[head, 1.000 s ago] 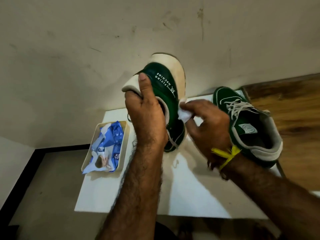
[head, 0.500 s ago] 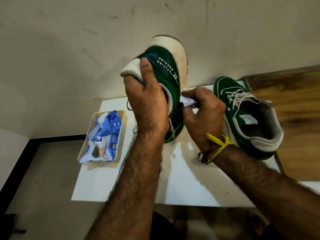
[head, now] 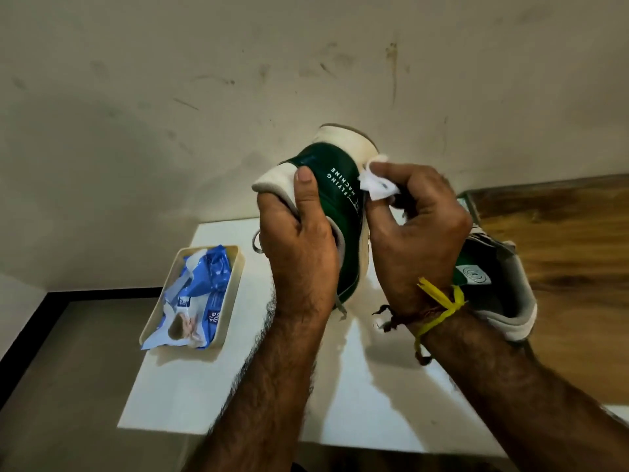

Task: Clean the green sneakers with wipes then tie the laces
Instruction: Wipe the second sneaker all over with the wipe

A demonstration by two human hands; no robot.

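My left hand (head: 299, 240) grips a green sneaker (head: 335, 199) by its heel collar and holds it heel-up above the white table (head: 340, 386), thumb on the green side. White lettering runs along that side. My right hand (head: 417, 229) pinches a white wipe (head: 374, 183) against the cream sole edge near the heel. The second green sneaker (head: 490, 284) lies on the table at the right, mostly hidden behind my right hand and wrist. A loose lace end hangs below the held shoe.
A cream tray (head: 233, 284) holding a blue pack of wipes (head: 200, 294) sits at the table's left edge. A stained wall rises right behind the table. A wooden surface (head: 561, 250) lies to the right. Dark floor shows at lower left.
My right hand has slid the wipe up along the sole edge from the middle of the shoe to near the heel. My left hand's grip on the sneaker is unchanged.
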